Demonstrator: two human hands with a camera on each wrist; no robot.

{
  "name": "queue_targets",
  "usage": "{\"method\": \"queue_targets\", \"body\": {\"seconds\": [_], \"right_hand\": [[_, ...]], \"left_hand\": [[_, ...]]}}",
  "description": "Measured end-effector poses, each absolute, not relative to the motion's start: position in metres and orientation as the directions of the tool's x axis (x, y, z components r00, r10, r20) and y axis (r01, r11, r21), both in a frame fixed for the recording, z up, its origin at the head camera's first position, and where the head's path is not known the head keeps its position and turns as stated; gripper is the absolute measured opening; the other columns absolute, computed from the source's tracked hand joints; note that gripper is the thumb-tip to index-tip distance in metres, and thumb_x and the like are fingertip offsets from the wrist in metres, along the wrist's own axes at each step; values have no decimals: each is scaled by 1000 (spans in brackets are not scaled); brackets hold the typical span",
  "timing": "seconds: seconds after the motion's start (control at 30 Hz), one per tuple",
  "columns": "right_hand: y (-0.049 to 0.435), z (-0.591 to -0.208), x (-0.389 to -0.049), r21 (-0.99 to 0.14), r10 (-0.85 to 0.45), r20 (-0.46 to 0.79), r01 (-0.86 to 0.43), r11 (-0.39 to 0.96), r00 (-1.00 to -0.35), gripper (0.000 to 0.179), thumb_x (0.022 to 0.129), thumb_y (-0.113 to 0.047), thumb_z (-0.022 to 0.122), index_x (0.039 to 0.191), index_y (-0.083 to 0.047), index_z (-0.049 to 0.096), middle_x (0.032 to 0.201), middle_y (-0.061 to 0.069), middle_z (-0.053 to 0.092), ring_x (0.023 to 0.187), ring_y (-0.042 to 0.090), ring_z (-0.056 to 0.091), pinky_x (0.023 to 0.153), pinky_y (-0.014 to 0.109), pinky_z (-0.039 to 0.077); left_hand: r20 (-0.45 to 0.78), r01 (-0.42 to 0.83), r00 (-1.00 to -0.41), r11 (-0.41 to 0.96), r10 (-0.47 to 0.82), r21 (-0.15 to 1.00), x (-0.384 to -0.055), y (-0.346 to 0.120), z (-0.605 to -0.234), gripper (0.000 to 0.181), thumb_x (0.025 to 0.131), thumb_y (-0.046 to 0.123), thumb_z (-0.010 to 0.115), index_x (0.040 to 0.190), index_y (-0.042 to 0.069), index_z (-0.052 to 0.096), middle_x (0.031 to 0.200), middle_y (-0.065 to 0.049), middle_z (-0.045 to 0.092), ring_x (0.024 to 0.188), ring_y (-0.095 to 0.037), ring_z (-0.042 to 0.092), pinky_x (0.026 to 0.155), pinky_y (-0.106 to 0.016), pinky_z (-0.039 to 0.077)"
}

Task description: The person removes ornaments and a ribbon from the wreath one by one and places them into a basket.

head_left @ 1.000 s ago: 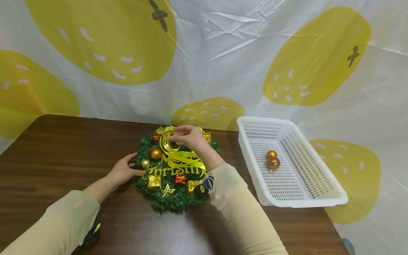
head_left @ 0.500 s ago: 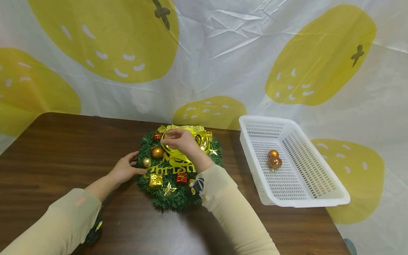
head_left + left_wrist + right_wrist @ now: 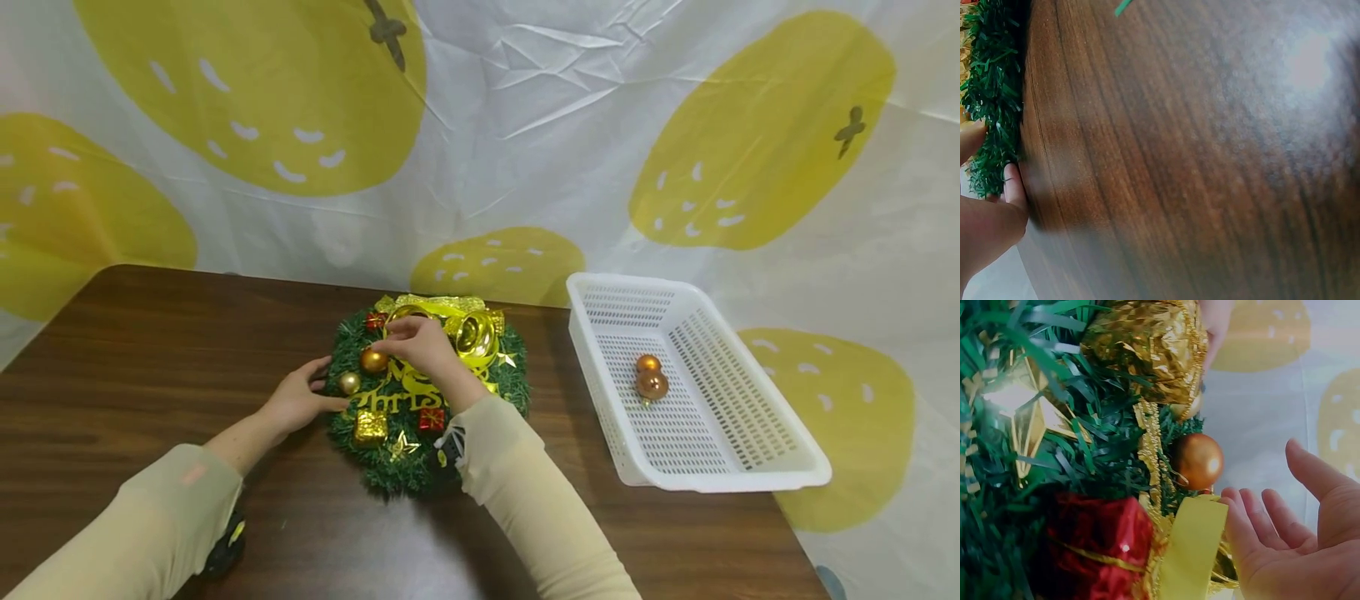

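A green tinsel Christmas wreath [image 3: 401,479] lies on the table, with gold lettering, gift boxes, stars and yellow ribbon on it. My left hand [image 3: 294,400] grips its left edge, thumb over the top and fingers at the side; the left wrist view shows a fingertip [image 3: 1014,181] against the tinsel. Above the upper part, my right hand [image 3: 423,343] reaches in with fingertips close by an orange bauble [image 3: 372,360]. In the right wrist view that hand [image 3: 1291,537] has its thumb spread from the fingers and holds nothing; its fingertips are beside a flat yellow ribbon [image 3: 1191,550].
To the right stands a white perforated plastic basket [image 3: 750,483] holding a copper bauble [image 3: 652,385] and an orange one. Behind the brown wooden table [image 3: 187,333] hangs a pale cloth [image 3: 510,167] with yellow fruit prints.
My right hand has moved left and slightly down from the gold ribbon coils toward the orange bauble, uncovering the coils on the right. The left hand keeps its hold on the wreath.
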State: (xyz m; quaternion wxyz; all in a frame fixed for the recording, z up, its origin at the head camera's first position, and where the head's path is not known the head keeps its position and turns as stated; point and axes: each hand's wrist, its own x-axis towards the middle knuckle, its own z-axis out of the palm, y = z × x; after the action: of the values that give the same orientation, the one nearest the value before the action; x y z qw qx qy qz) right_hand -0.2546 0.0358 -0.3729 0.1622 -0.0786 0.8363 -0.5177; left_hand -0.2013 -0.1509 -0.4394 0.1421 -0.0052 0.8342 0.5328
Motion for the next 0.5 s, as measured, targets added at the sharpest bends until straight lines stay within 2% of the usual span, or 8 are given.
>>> {"method": "queue_targets", "body": {"seconds": [0.2, 0.5], "right_hand": [[31, -379, -255, -877, -276, -187, 34, 479, -943, 45, 82, -22, 73, 122, -5, 61, 108, 11, 66, 95, 23, 62, 82, 37, 53], [26, -386, -255, -827, -260, -208, 28, 561, -943, 47, 82, -26, 73, 124, -6, 60, 113, 11, 63, 92, 22, 62, 75, 33, 55]], "left_hand": [[-243, -167, -961, 424, 133, 890, -201, -149, -440, 88, 85, 15, 67, 149, -4, 9, 148, -33, 20, 133, -48, 26, 105, -55, 35], [-254, -179, -959, 426, 127, 887, -201, -150, -441, 89, 85, 16, 67, 149, -2, 9, 149, -31, 20, 134, -48, 26, 105, -55, 36]]}}
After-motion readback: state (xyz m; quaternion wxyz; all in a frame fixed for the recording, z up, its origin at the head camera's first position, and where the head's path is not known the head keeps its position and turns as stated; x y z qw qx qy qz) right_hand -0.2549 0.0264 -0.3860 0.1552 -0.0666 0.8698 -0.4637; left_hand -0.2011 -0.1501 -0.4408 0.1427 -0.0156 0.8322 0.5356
